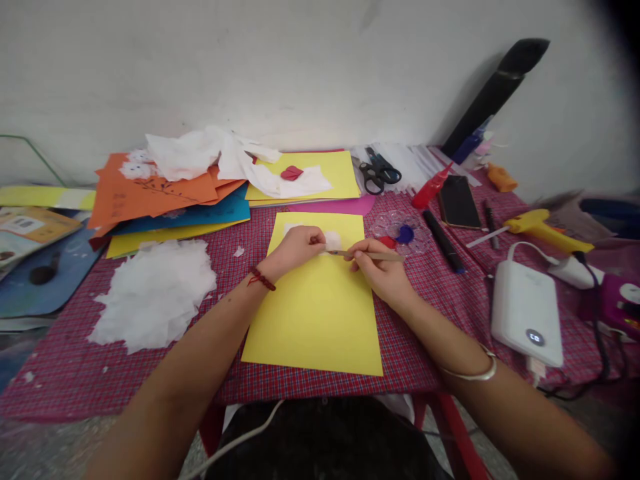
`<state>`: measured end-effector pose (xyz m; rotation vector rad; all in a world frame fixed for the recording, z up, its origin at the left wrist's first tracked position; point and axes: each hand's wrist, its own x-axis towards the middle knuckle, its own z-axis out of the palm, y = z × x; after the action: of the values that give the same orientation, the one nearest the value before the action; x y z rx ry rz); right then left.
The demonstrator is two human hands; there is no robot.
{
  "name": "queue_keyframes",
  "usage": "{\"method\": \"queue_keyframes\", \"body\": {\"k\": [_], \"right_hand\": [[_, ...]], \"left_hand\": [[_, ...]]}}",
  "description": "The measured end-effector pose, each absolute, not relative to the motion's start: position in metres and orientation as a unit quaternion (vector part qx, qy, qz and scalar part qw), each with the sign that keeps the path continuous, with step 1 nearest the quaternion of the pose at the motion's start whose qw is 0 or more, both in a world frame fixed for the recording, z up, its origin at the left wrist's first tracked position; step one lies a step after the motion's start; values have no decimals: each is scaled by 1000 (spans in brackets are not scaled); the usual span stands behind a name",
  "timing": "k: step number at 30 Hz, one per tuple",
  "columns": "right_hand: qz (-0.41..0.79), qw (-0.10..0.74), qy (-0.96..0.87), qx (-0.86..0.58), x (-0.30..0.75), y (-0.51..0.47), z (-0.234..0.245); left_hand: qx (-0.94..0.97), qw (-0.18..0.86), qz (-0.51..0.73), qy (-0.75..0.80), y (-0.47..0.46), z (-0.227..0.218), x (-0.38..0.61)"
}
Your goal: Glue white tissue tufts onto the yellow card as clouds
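A yellow sheet of paper (315,313) lies in front of me, with small white tissue pieces (332,240) near its far end. My left hand (300,248) rests over that end beside the tissue, its fingers pinched together. What they hold, if anything, is hidden. In my right hand (377,267) is a thin paintbrush (387,256) with a pale handle, its dark tip pointing left at the tissue's near edge, close to my left fingertips. A clear flower-shaped palette (420,233) with blue and red paint stands just right of the sheet.
Left of the sheet lies a heap of white tissue squares (155,293). Coloured papers (165,190) and scissors (379,175) are at the back. To the right are a black marker (444,241), a phone (459,201), a yellow glue gun (545,230) and a white power bank (527,310).
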<state>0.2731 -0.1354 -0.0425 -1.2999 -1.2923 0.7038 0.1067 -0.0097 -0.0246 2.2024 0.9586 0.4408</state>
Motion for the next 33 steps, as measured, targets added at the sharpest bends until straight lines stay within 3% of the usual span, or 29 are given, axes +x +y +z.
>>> {"method": "queue_keyframes", "body": {"k": [10,17,20,33], "right_hand": [[143,422,-665,-600,272,-142,-44],[-29,108,-806,-581,256,-153,-31],[-62,32,-815,-575,250,-155,-27],[-57,27,-814,-578,248,-156,-23]], "left_hand": [[846,324,207,370,-13,-27,107],[838,336,240,358,-17,-29,103],[833,347,243,357,-16,-31,103],[824,364,250,355,-14,-45,105]]}}
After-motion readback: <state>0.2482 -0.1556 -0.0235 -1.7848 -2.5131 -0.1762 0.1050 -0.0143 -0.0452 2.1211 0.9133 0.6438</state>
